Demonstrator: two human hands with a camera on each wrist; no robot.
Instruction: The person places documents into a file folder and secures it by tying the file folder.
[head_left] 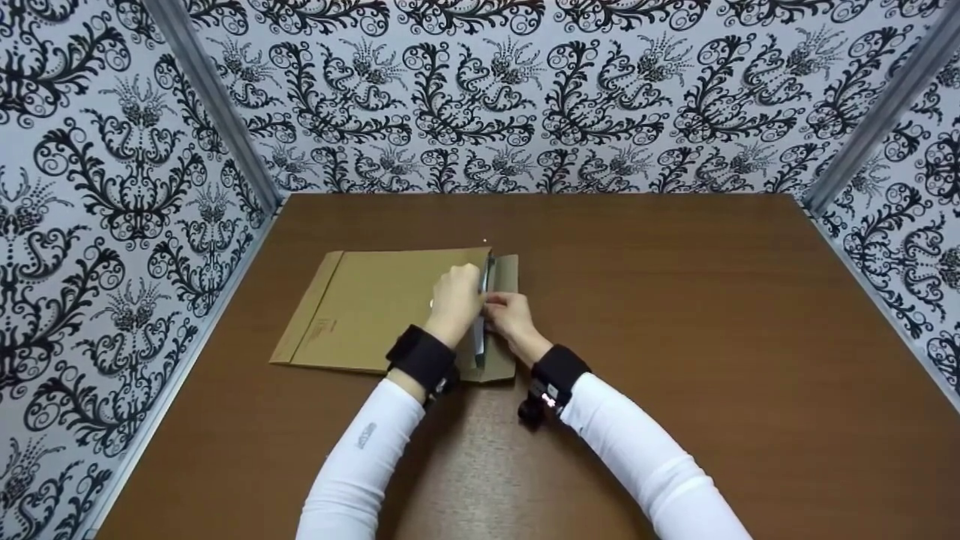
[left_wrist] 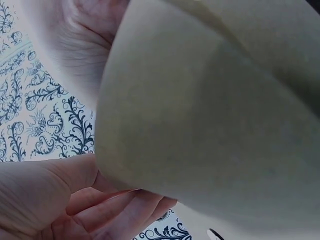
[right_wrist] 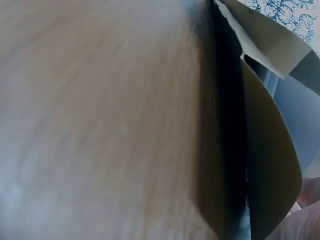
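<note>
A flat brown cardboard mailer (head_left: 382, 300) lies on the table, its mouth facing right and standing partly open. A thin grey-blue item (head_left: 480, 346) shows inside the mouth. My left hand (head_left: 457, 304) grips the upper cardboard panel at that edge, knuckles up. From the right, my right hand (head_left: 514, 321) has thumb and fingers pinched at the mailer's mouth. Close up in the right wrist view, the brown flap (right_wrist: 272, 150) bends outward, with fingertips (right_wrist: 310, 192) at its edge. A wide cardboard surface (left_wrist: 190, 115) fills much of the left wrist view.
The brown wooden table (head_left: 675, 315) extends to the right of the mailer. Patterned black-and-white walls (head_left: 510, 90) stand behind and at both sides, with grey metal posts (head_left: 217, 105) at the corners. Black straps with small cameras sit on both wrists.
</note>
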